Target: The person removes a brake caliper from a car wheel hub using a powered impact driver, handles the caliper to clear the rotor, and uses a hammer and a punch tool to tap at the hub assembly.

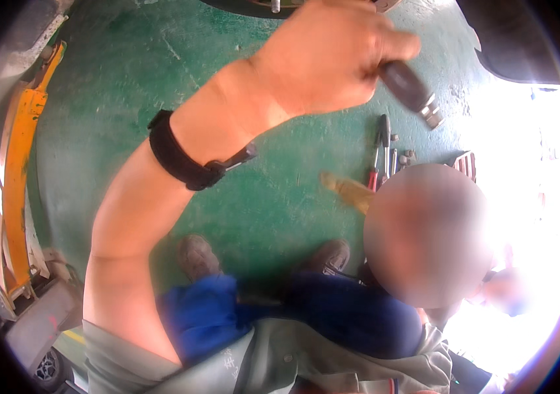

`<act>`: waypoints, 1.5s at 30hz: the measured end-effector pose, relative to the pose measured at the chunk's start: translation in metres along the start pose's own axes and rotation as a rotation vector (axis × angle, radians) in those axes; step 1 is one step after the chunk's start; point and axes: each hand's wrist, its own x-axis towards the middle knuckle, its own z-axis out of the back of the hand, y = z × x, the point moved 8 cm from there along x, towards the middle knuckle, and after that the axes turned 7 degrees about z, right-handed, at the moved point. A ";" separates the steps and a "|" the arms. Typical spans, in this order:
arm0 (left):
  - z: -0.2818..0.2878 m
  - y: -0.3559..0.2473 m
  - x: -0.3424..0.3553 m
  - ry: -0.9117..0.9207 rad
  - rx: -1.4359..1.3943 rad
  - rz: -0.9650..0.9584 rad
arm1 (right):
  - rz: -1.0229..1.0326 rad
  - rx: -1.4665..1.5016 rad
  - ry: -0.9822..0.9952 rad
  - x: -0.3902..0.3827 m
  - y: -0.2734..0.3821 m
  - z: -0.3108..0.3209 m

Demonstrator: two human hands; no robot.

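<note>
My left hand (pixel 332 56) is raised at the top of the view, its fingers closed around a tool with a dark grip (pixel 406 85) and a metal fitting at its lower end. The rest of the tool is hidden by the hand. Right above and behind the hand is the edge of a dark round part (pixel 244 6) with a metal stud (pixel 276 6) sticking down. A black strap (pixel 178 152) circles my left wrist. My right hand does not show.
On the green floor lie hand tools, among them a red-handled one (pixel 373 180), with small metal pieces (pixel 409 155) beside them. A person's blurred head (pixel 428 236) is close at right, near a tan pointed thing (pixel 347 189). An orange metal arm (pixel 21 177) stands at left.
</note>
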 end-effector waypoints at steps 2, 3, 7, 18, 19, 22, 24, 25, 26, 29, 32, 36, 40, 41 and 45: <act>-0.005 -0.010 -0.003 -0.025 0.105 -0.081 | -0.003 0.408 0.084 0.013 -0.011 0.005; -0.004 -0.010 -0.002 -0.023 0.106 -0.079 | -0.047 0.310 0.100 0.009 -0.007 0.001; -0.006 -0.002 -0.005 0.054 0.100 -0.003 | -0.209 -0.055 0.079 -0.004 -0.013 -0.015; 0.004 -0.003 -0.023 -0.092 0.032 -0.113 | -0.375 0.056 0.078 -0.002 -0.032 -0.031; 0.008 -0.005 -0.025 -0.059 0.087 -0.110 | -0.342 0.019 0.135 0.000 -0.026 -0.038; 0.001 -0.009 -0.013 -0.058 0.097 -0.144 | -0.192 -0.038 0.072 -0.011 -0.023 -0.019; -0.002 -0.009 -0.011 -0.071 0.092 -0.154 | -0.182 0.186 0.086 -0.001 -0.018 -0.021; -0.002 -0.009 -0.010 -0.080 0.077 -0.156 | -0.304 0.207 0.028 -0.012 -0.034 -0.024; 0.000 -0.008 -0.012 -0.077 0.076 -0.153 | -0.423 0.246 -0.034 -0.022 -0.047 -0.032; 0.003 -0.007 -0.014 -0.070 0.062 -0.147 | -0.366 0.219 -0.056 -0.018 -0.046 -0.031; 0.005 -0.004 -0.017 -0.091 0.020 -0.173 | -0.299 0.197 -0.037 -0.008 -0.030 -0.025; 0.006 -0.008 -0.012 -0.103 -0.001 -0.152 | -0.256 -0.014 0.109 0.001 -0.022 -0.006; -0.003 -0.008 -0.018 -0.012 0.181 -0.125 | 0.315 0.724 -0.337 -0.003 -0.008 0.014; -0.004 -0.009 -0.013 -0.021 0.170 -0.127 | 0.268 0.602 -0.317 -0.002 -0.011 0.013; 0.002 -0.006 -0.005 -0.119 0.044 -0.103 | -0.053 0.072 -0.094 0.000 -0.022 -0.015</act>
